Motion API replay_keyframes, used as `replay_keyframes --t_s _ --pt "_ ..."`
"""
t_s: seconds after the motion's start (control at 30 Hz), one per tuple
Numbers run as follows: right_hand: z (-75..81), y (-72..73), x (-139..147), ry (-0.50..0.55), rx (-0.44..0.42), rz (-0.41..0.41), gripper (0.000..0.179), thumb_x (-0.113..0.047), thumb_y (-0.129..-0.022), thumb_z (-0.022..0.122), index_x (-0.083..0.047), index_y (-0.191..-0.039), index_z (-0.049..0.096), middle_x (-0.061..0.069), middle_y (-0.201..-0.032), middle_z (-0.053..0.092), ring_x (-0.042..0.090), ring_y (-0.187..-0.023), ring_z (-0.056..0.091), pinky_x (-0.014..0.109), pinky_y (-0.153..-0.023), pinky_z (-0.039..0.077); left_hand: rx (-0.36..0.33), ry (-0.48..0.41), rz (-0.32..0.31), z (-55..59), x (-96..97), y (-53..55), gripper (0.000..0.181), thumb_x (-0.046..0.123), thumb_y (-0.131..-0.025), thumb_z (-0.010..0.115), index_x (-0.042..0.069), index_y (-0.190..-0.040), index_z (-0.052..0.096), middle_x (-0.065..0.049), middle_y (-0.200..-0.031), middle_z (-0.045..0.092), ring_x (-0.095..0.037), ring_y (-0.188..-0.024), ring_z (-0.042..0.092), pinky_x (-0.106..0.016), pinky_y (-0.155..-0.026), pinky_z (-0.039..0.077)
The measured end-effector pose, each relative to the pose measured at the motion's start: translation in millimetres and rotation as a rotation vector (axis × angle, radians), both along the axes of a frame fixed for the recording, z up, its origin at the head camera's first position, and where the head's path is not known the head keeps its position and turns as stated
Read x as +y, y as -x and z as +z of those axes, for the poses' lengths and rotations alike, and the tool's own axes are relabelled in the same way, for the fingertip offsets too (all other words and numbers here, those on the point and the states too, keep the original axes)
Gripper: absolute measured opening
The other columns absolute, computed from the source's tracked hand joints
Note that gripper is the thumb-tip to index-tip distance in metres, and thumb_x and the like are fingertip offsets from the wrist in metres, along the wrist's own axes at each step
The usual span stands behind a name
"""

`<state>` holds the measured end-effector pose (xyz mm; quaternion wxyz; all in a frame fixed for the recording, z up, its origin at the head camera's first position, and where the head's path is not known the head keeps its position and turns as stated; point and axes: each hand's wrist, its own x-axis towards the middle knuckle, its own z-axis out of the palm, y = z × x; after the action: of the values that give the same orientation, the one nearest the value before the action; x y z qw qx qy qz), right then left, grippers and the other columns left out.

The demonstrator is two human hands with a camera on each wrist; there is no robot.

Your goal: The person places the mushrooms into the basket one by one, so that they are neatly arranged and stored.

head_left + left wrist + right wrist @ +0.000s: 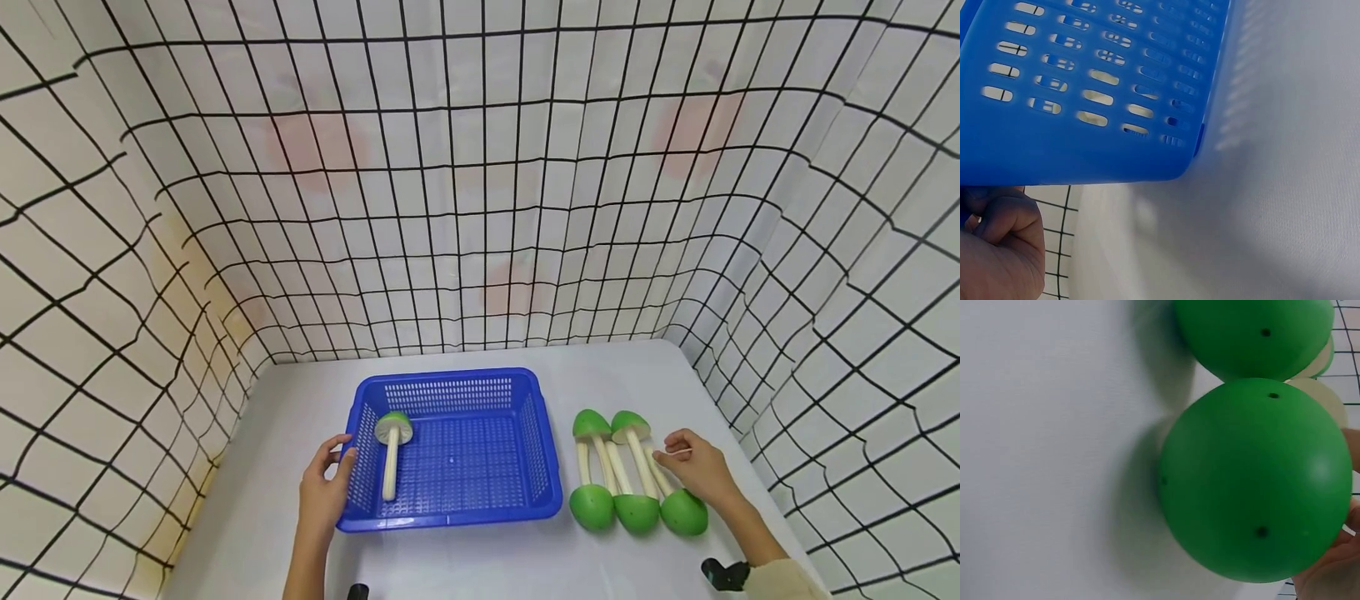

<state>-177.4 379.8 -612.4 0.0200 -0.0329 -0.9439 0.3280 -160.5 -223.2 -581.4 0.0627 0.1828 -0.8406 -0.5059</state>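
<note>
My left hand [321,492] grips the left rim of a blue plastic basket [450,523], its fingers curled at the rim in the left wrist view. Inside the basket, toward its left side, lies one toy mushroom [392,458] with a green cap and a pale stem. My right hand [697,468] is beside a group of similar mushrooms [637,514] lying right of the basket. Its thumb and fingers are apart, with the thumb tip close to the stem of the rightmost mushroom [684,512]. That mushroom's green cap [1257,481] partly hides the hand in the right wrist view.
The white table [480,567] carries the basket and mushrooms. White walls with a black grid [480,208] enclose its back and both sides. Black objects show near the front edge, one by each forearm.
</note>
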Motion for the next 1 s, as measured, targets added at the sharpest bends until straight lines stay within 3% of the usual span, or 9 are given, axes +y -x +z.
replay_keyframes --t_s 0.13,0.37,0.6,0.77,1.0 --pt "-4.7 -4.7 -3 0.011 -0.019 0.030 0.044 -0.037 -0.086 0.073 -0.004 -0.112 0.059 0.007 -0.100 0.067 0.016 -0.087 0.065 0.027 -0.072 0.051 0.006 -0.002 0.004 0.3 -0.8 -0.7 0.046 0.055 -0.095 0.051 0.030 -0.133 0.052 -0.014 -0.120 0.057 -0.033 -0.099 0.057 -0.037 -0.073 0.058" --pt "-10.7 -16.0 -4 0.030 -0.129 0.063 0.040 -0.035 -0.085 0.074 -0.006 -0.109 0.060 0.003 -0.098 0.067 0.012 -0.086 0.064 0.028 -0.073 0.051 -0.029 0.013 0.003 -6.3 -2.4 -6.4 0.043 0.051 -0.096 0.052 0.028 -0.132 0.053 -0.013 -0.120 0.055 -0.032 -0.104 0.052 -0.033 -0.076 0.052" --pt "4.2 -10.3 -6 0.025 -0.213 0.067 0.042 -0.030 -0.081 0.075 -0.004 -0.111 0.060 0.005 -0.096 0.067 0.016 -0.085 0.061 0.031 -0.072 0.048 0.022 0.018 0.002 -0.6 -2.3 -0.3 0.043 0.051 -0.096 0.051 0.028 -0.132 0.053 -0.013 -0.120 0.056 -0.032 -0.103 0.054 -0.035 -0.076 0.053" --pt "7.4 -9.7 -5 0.008 -0.276 0.063 0.037 -0.029 -0.082 0.074 -0.005 -0.108 0.063 0.003 -0.088 0.066 0.014 -0.078 0.059 0.030 -0.067 0.047 0.022 0.016 -0.006 3.0 -1.0 -1.0 0.040 0.047 -0.097 0.053 0.027 -0.132 0.053 -0.013 -0.118 0.058 -0.032 -0.104 0.055 -0.035 -0.076 0.054" --pt "16.1 -14.2 -3 -0.002 -0.239 0.044 0.035 -0.030 -0.086 0.069 -0.004 -0.109 0.064 0.004 -0.090 0.069 0.014 -0.078 0.061 0.031 -0.066 0.048 0.010 0.024 -0.013 0.1 -1.2 -0.9 0.046 0.054 -0.096 0.050 0.028 -0.133 0.052 -0.013 -0.121 0.055 -0.032 -0.105 0.053 -0.035 -0.078 0.051"
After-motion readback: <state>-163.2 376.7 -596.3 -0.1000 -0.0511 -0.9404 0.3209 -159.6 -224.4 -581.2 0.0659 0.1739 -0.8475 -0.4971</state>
